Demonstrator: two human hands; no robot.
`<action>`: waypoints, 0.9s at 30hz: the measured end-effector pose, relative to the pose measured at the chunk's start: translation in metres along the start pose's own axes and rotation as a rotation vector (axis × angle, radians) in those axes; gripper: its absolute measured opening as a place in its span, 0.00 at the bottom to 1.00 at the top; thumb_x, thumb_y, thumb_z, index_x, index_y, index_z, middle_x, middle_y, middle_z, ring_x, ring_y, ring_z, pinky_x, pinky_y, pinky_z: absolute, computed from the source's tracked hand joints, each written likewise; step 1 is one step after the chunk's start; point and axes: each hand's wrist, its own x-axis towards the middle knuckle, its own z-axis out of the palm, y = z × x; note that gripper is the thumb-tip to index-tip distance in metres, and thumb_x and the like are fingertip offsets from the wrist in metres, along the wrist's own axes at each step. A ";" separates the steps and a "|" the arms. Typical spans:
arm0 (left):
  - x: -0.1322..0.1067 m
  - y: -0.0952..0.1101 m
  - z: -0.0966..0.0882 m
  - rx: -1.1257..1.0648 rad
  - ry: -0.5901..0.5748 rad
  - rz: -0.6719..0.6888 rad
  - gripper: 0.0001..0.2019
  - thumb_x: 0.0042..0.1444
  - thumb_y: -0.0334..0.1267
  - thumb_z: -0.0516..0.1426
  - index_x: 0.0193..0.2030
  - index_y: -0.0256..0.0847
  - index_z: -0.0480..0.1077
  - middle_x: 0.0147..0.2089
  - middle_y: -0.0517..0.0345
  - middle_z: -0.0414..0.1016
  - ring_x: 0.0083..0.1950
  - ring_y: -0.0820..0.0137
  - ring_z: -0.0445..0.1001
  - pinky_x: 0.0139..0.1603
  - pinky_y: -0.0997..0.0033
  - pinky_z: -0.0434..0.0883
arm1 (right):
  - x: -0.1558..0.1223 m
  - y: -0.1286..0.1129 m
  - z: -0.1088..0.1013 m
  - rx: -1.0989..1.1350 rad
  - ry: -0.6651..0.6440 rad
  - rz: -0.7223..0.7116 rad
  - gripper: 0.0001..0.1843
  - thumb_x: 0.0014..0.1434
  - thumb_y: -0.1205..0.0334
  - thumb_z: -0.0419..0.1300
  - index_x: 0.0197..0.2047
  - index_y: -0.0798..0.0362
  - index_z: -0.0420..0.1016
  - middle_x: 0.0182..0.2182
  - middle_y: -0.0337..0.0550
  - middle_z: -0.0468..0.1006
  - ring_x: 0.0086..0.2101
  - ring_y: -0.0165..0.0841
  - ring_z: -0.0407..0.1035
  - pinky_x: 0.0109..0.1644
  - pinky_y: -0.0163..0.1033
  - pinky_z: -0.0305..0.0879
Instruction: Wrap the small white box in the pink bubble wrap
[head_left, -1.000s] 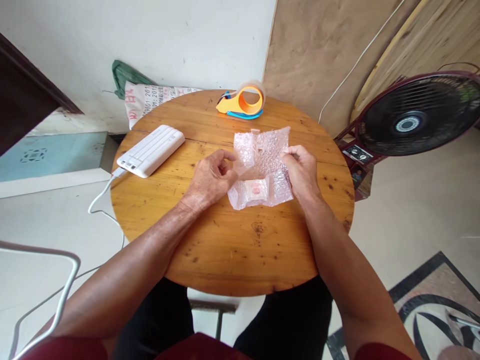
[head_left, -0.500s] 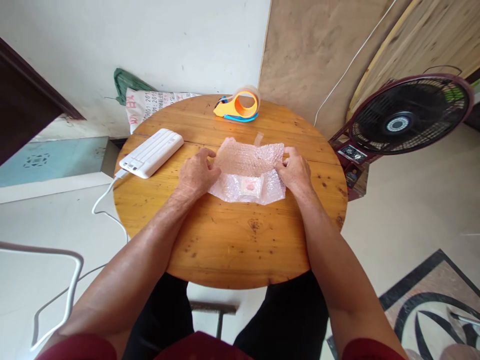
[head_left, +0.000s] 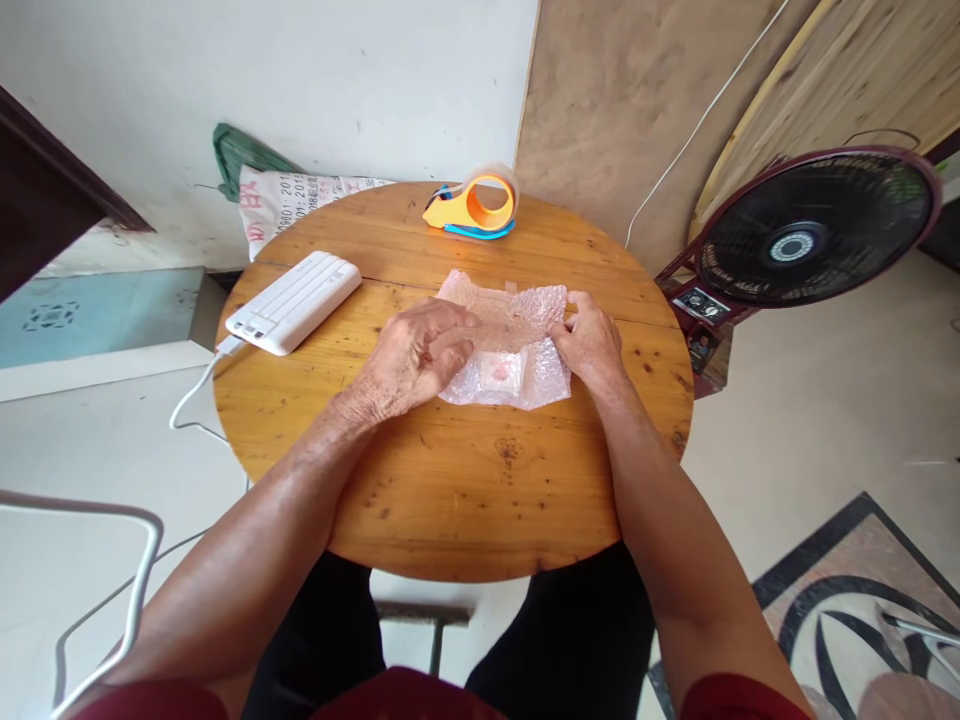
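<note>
A pink sheet of bubble wrap point(head_left: 517, 325) lies folded on the round wooden table point(head_left: 450, 480). A small pale packet with a red mark point(head_left: 501, 371) shows through it. My left hand point(head_left: 416, 355) lies flat on the wrap's left part, fingers stretched out and pressing down. My right hand point(head_left: 589, 340) pinches the wrap's right edge between thumb and fingers.
A white power bank point(head_left: 294, 300) with a white cable sits at the table's left. An orange and blue tape dispenser point(head_left: 472, 205) stands at the far edge. A dark floor fan point(head_left: 814, 230) stands to the right. A printed sack point(head_left: 289, 195) leans on the wall behind.
The upright wrap was folded down flat over the packet. My left hand then slid right onto the wrap and flattened. My right hand stayed on the right edge.
</note>
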 end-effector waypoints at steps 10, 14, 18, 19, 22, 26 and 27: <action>-0.001 0.007 0.000 0.103 -0.234 0.032 0.17 0.49 0.37 0.57 0.46 0.39 0.75 0.41 0.51 0.79 0.43 0.61 0.76 0.47 0.59 0.73 | 0.000 -0.001 -0.002 0.012 -0.004 0.002 0.26 0.55 0.60 0.56 0.58 0.49 0.67 0.36 0.44 0.83 0.40 0.46 0.75 0.43 0.45 0.65; 0.000 0.006 -0.001 0.102 -0.206 0.098 0.08 0.47 0.33 0.56 0.35 0.40 0.74 0.32 0.55 0.76 0.35 0.65 0.73 0.41 0.62 0.71 | 0.000 -0.001 -0.001 0.023 0.003 0.004 0.26 0.55 0.60 0.56 0.57 0.48 0.68 0.36 0.43 0.83 0.40 0.45 0.75 0.42 0.44 0.64; -0.003 0.012 -0.011 0.034 -0.245 0.173 0.04 0.48 0.29 0.55 0.30 0.41 0.71 0.31 0.57 0.75 0.34 0.68 0.72 0.40 0.64 0.69 | 0.001 0.000 -0.001 0.036 0.009 0.002 0.25 0.54 0.60 0.56 0.56 0.47 0.69 0.35 0.42 0.83 0.39 0.45 0.75 0.41 0.44 0.64; -0.005 0.017 -0.014 0.019 -0.277 0.170 0.06 0.49 0.29 0.55 0.32 0.41 0.71 0.35 0.56 0.76 0.36 0.68 0.73 0.42 0.64 0.69 | 0.001 0.001 -0.001 0.039 0.009 -0.001 0.24 0.54 0.60 0.56 0.56 0.47 0.69 0.35 0.42 0.83 0.39 0.45 0.75 0.41 0.44 0.64; -0.013 0.038 -0.021 0.122 -0.443 0.194 0.07 0.50 0.28 0.54 0.32 0.43 0.71 0.43 0.57 0.77 0.42 0.66 0.75 0.46 0.62 0.69 | 0.002 0.002 0.000 0.040 0.007 0.003 0.25 0.54 0.60 0.56 0.57 0.48 0.69 0.35 0.42 0.84 0.39 0.44 0.75 0.42 0.44 0.64; -0.027 0.070 -0.024 0.246 -0.628 0.217 0.08 0.49 0.28 0.54 0.32 0.44 0.71 0.41 0.57 0.77 0.40 0.65 0.74 0.48 0.59 0.68 | 0.003 0.003 0.002 0.024 0.001 0.013 0.27 0.54 0.61 0.56 0.58 0.48 0.68 0.37 0.43 0.84 0.41 0.44 0.75 0.43 0.44 0.65; -0.031 0.076 -0.023 0.247 -0.643 0.226 0.07 0.48 0.28 0.54 0.30 0.43 0.69 0.38 0.57 0.77 0.37 0.65 0.73 0.46 0.59 0.68 | 0.004 0.003 0.003 0.023 -0.002 0.011 0.27 0.54 0.61 0.56 0.59 0.48 0.68 0.37 0.43 0.84 0.41 0.44 0.75 0.43 0.44 0.65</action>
